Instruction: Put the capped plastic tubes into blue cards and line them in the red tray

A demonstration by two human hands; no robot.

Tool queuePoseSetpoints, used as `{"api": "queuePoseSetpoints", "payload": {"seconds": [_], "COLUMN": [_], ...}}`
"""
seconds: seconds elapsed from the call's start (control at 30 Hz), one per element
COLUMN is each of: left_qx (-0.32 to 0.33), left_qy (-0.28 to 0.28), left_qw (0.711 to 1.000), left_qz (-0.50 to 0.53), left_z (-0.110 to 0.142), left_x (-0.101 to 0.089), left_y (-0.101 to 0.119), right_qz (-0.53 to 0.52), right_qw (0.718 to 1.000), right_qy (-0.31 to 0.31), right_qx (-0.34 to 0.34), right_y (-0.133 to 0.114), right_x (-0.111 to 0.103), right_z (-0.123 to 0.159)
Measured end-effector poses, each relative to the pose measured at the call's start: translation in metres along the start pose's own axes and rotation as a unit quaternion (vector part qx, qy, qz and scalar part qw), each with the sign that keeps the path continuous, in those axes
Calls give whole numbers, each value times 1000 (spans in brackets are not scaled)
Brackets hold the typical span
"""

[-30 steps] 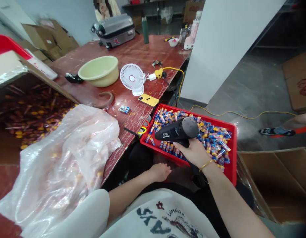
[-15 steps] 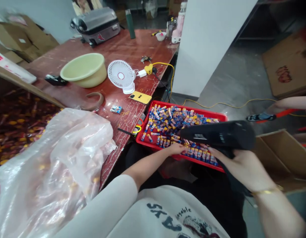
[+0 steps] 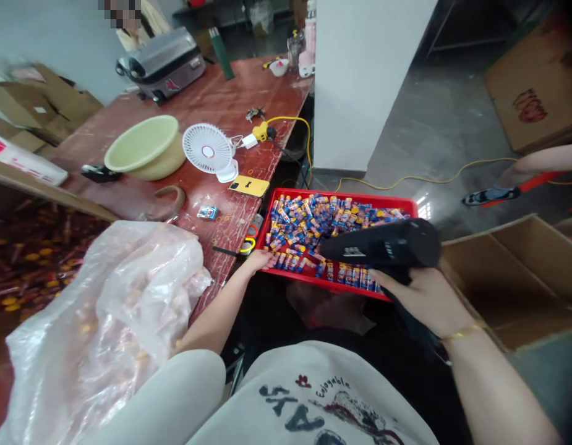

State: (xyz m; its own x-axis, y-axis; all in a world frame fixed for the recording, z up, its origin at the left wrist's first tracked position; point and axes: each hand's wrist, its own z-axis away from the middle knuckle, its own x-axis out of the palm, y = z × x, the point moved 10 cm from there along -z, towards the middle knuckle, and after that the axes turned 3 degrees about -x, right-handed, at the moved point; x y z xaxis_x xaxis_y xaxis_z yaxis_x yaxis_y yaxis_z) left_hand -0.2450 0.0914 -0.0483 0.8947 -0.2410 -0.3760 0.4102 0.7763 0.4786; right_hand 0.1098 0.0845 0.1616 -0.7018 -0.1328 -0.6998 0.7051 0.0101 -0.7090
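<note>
My right hand (image 3: 429,296) is wrapped round the handle of a black hair dryer (image 3: 378,242). The dryer's nozzle points left, over a red tray (image 3: 409,205). Inside the tray lies a heap of small blue-and-pink tubes with yellow caps (image 3: 308,216); along the near side several more stand in a row (image 3: 355,276). At the tray's near left corner, my left hand (image 3: 261,261) has its fingers closed at the end tube of that row. The fingertips are small and partly hidden there.
Left of the tray, the red table holds a white fan (image 3: 208,150), a yellow phone (image 3: 249,186), a green basin (image 3: 146,148) and a plastic bag (image 3: 132,290). An open cardboard box (image 3: 512,278) stands right. Another person's arm (image 3: 545,162) shows at far right.
My left hand has moved left along the front row, from the tray's middle to its near left corner. The hair dryer has shifted left in my right hand. The view has turned slightly.
</note>
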Motion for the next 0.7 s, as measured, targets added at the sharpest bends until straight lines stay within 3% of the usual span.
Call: {"api": "queuePoseSetpoints", "payload": {"seconds": [0.17,0.3,0.5,0.6,0.67,0.7], "left_qx": [-3,-1,2,17,41,54], "left_qy": [22,41,70,66,35,7], "left_qw": [1000,999,997,998,998,997], "left_qz": [-7,-6,-11,4,32,51], "left_z": [43,67,81,80,72,66], "left_x": [-9,-15,-34,-33,-9,12], "left_y": [-34,-57,-71,-62,-38,-21], "right_qz": [-3,32,49,126,139,131], "right_qw": [996,991,986,980,981,985], "right_qy": [-83,-127,-155,-153,-131,-114], "right_qx": [-30,-16,-23,8,12,13], "right_y": [-23,-22,-47,-34,-16,-5], "right_x": [51,65,89,84,66,53], "right_z": [-22,-26,-37,-31,-22,-15]}}
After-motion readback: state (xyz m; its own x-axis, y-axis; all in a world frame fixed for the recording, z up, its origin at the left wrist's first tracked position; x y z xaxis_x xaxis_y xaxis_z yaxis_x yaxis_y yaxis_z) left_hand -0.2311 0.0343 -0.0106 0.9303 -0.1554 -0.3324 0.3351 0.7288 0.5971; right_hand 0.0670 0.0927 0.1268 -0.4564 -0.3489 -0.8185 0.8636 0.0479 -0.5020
